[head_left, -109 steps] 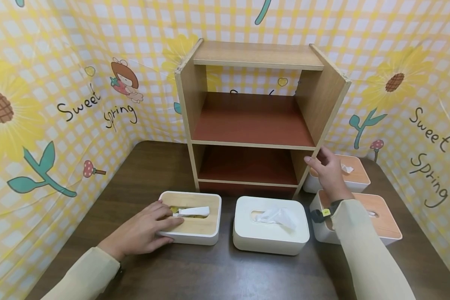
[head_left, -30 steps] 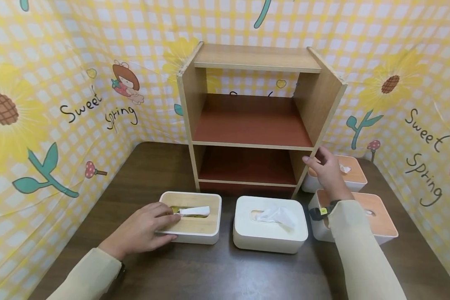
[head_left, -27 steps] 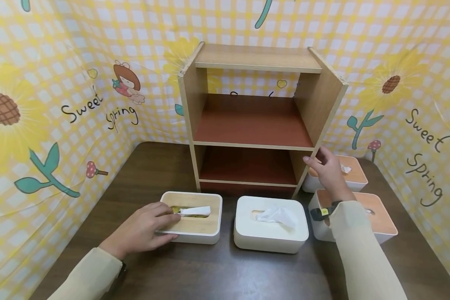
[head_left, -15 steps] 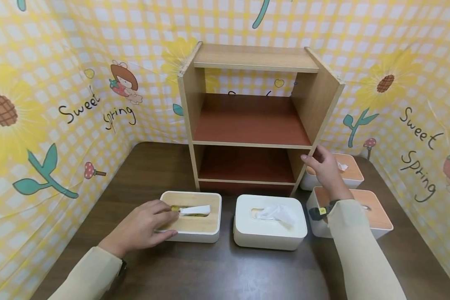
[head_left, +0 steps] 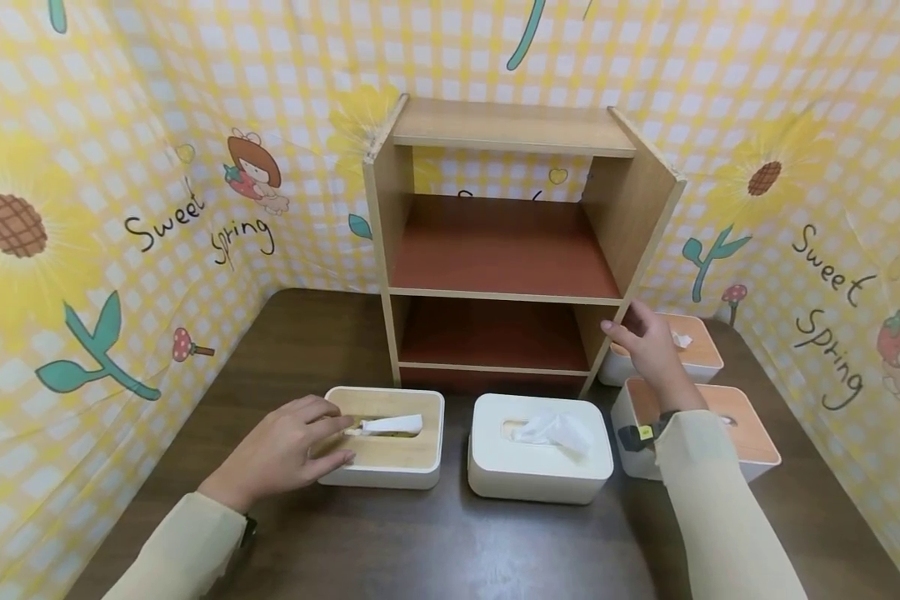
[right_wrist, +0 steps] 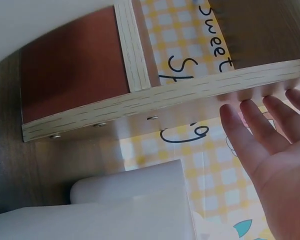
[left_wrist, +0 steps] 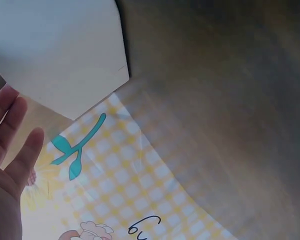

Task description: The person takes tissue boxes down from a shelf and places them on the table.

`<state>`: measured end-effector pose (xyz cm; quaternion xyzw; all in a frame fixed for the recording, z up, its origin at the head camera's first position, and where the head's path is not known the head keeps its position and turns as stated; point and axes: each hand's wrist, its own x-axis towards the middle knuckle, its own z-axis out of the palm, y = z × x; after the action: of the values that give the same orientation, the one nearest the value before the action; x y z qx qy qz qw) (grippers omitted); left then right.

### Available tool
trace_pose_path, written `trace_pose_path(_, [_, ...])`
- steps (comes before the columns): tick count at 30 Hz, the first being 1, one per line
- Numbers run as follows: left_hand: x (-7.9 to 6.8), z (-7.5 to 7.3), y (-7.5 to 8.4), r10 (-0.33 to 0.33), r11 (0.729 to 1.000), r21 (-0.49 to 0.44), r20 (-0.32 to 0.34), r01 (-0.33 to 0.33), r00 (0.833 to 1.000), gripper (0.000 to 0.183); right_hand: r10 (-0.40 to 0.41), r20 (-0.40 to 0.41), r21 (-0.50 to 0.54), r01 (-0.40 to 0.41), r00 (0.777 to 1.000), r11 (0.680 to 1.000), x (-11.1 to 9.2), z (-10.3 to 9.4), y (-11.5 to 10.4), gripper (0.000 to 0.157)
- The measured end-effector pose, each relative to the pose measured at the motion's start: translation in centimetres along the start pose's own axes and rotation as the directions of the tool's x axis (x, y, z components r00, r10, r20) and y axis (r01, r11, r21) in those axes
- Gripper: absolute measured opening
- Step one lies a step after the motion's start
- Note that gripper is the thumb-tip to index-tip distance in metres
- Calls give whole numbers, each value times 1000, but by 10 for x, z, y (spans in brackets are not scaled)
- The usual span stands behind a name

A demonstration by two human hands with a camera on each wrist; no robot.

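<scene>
In the head view, my left hand (head_left: pixel 288 450) hovers over the left end of a white tissue box (head_left: pixel 420 454) with a pale wooden lid. Its fingers are loosely bent near the slot, where a white tissue sticks out. The left wrist view has these fingers (left_wrist: pixel 24 155) apart beside a white surface. My right hand (head_left: pixel 656 354) is at the right side panel of a wooden shelf unit (head_left: pixel 510 292). Its fingertips (right_wrist: pixel 229 114) meet the panel's outer face, and the thumb laps over the front edge, so the panel lies between them.
An all-white tissue box (head_left: pixel 540 479) stands in front of the shelf unit. Two white boxes with orange-brown wooden lids, a nearer one (head_left: pixel 753 425) and a farther one (head_left: pixel 701 337), stand to its right. Yellow checked cloth (head_left: pixel 292 167) surrounds the dark table (head_left: pixel 420 550).
My left thumb has risen from the box's front side to lid height, and the left hand has eased slightly left. The right hand stays at the panel. The head view has shifted a little.
</scene>
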<state>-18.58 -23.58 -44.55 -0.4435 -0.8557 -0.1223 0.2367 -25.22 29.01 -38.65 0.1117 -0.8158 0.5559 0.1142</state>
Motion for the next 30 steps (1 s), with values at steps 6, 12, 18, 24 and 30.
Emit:
trace_pose_path(6, [3,3,2,-42,999,-8,-1,42,999,42,23,23,10,-23,999,1000,-10,2,-4,60])
trace_pose_path(12, [7,5,4,-58,998,13,4,58,998,45,52,38,59,-55,998,997,-16,2,2,62])
trace_pose_path(18, [13,2,4,-70,997,26,38,69,997,49,78,61,83,-83,995,993,-16,-1,-2,64])
trace_pose_path(24, [17,-3,5,-100,995,21,39,99,994,53,100,75,22,-102,992,995,-17,-3,-7,70])
trace_pose_path(30, [15,-4,6,-111,993,38,57,109,992,58,78,90,47,-83,993,995,-27,1,-9,69])
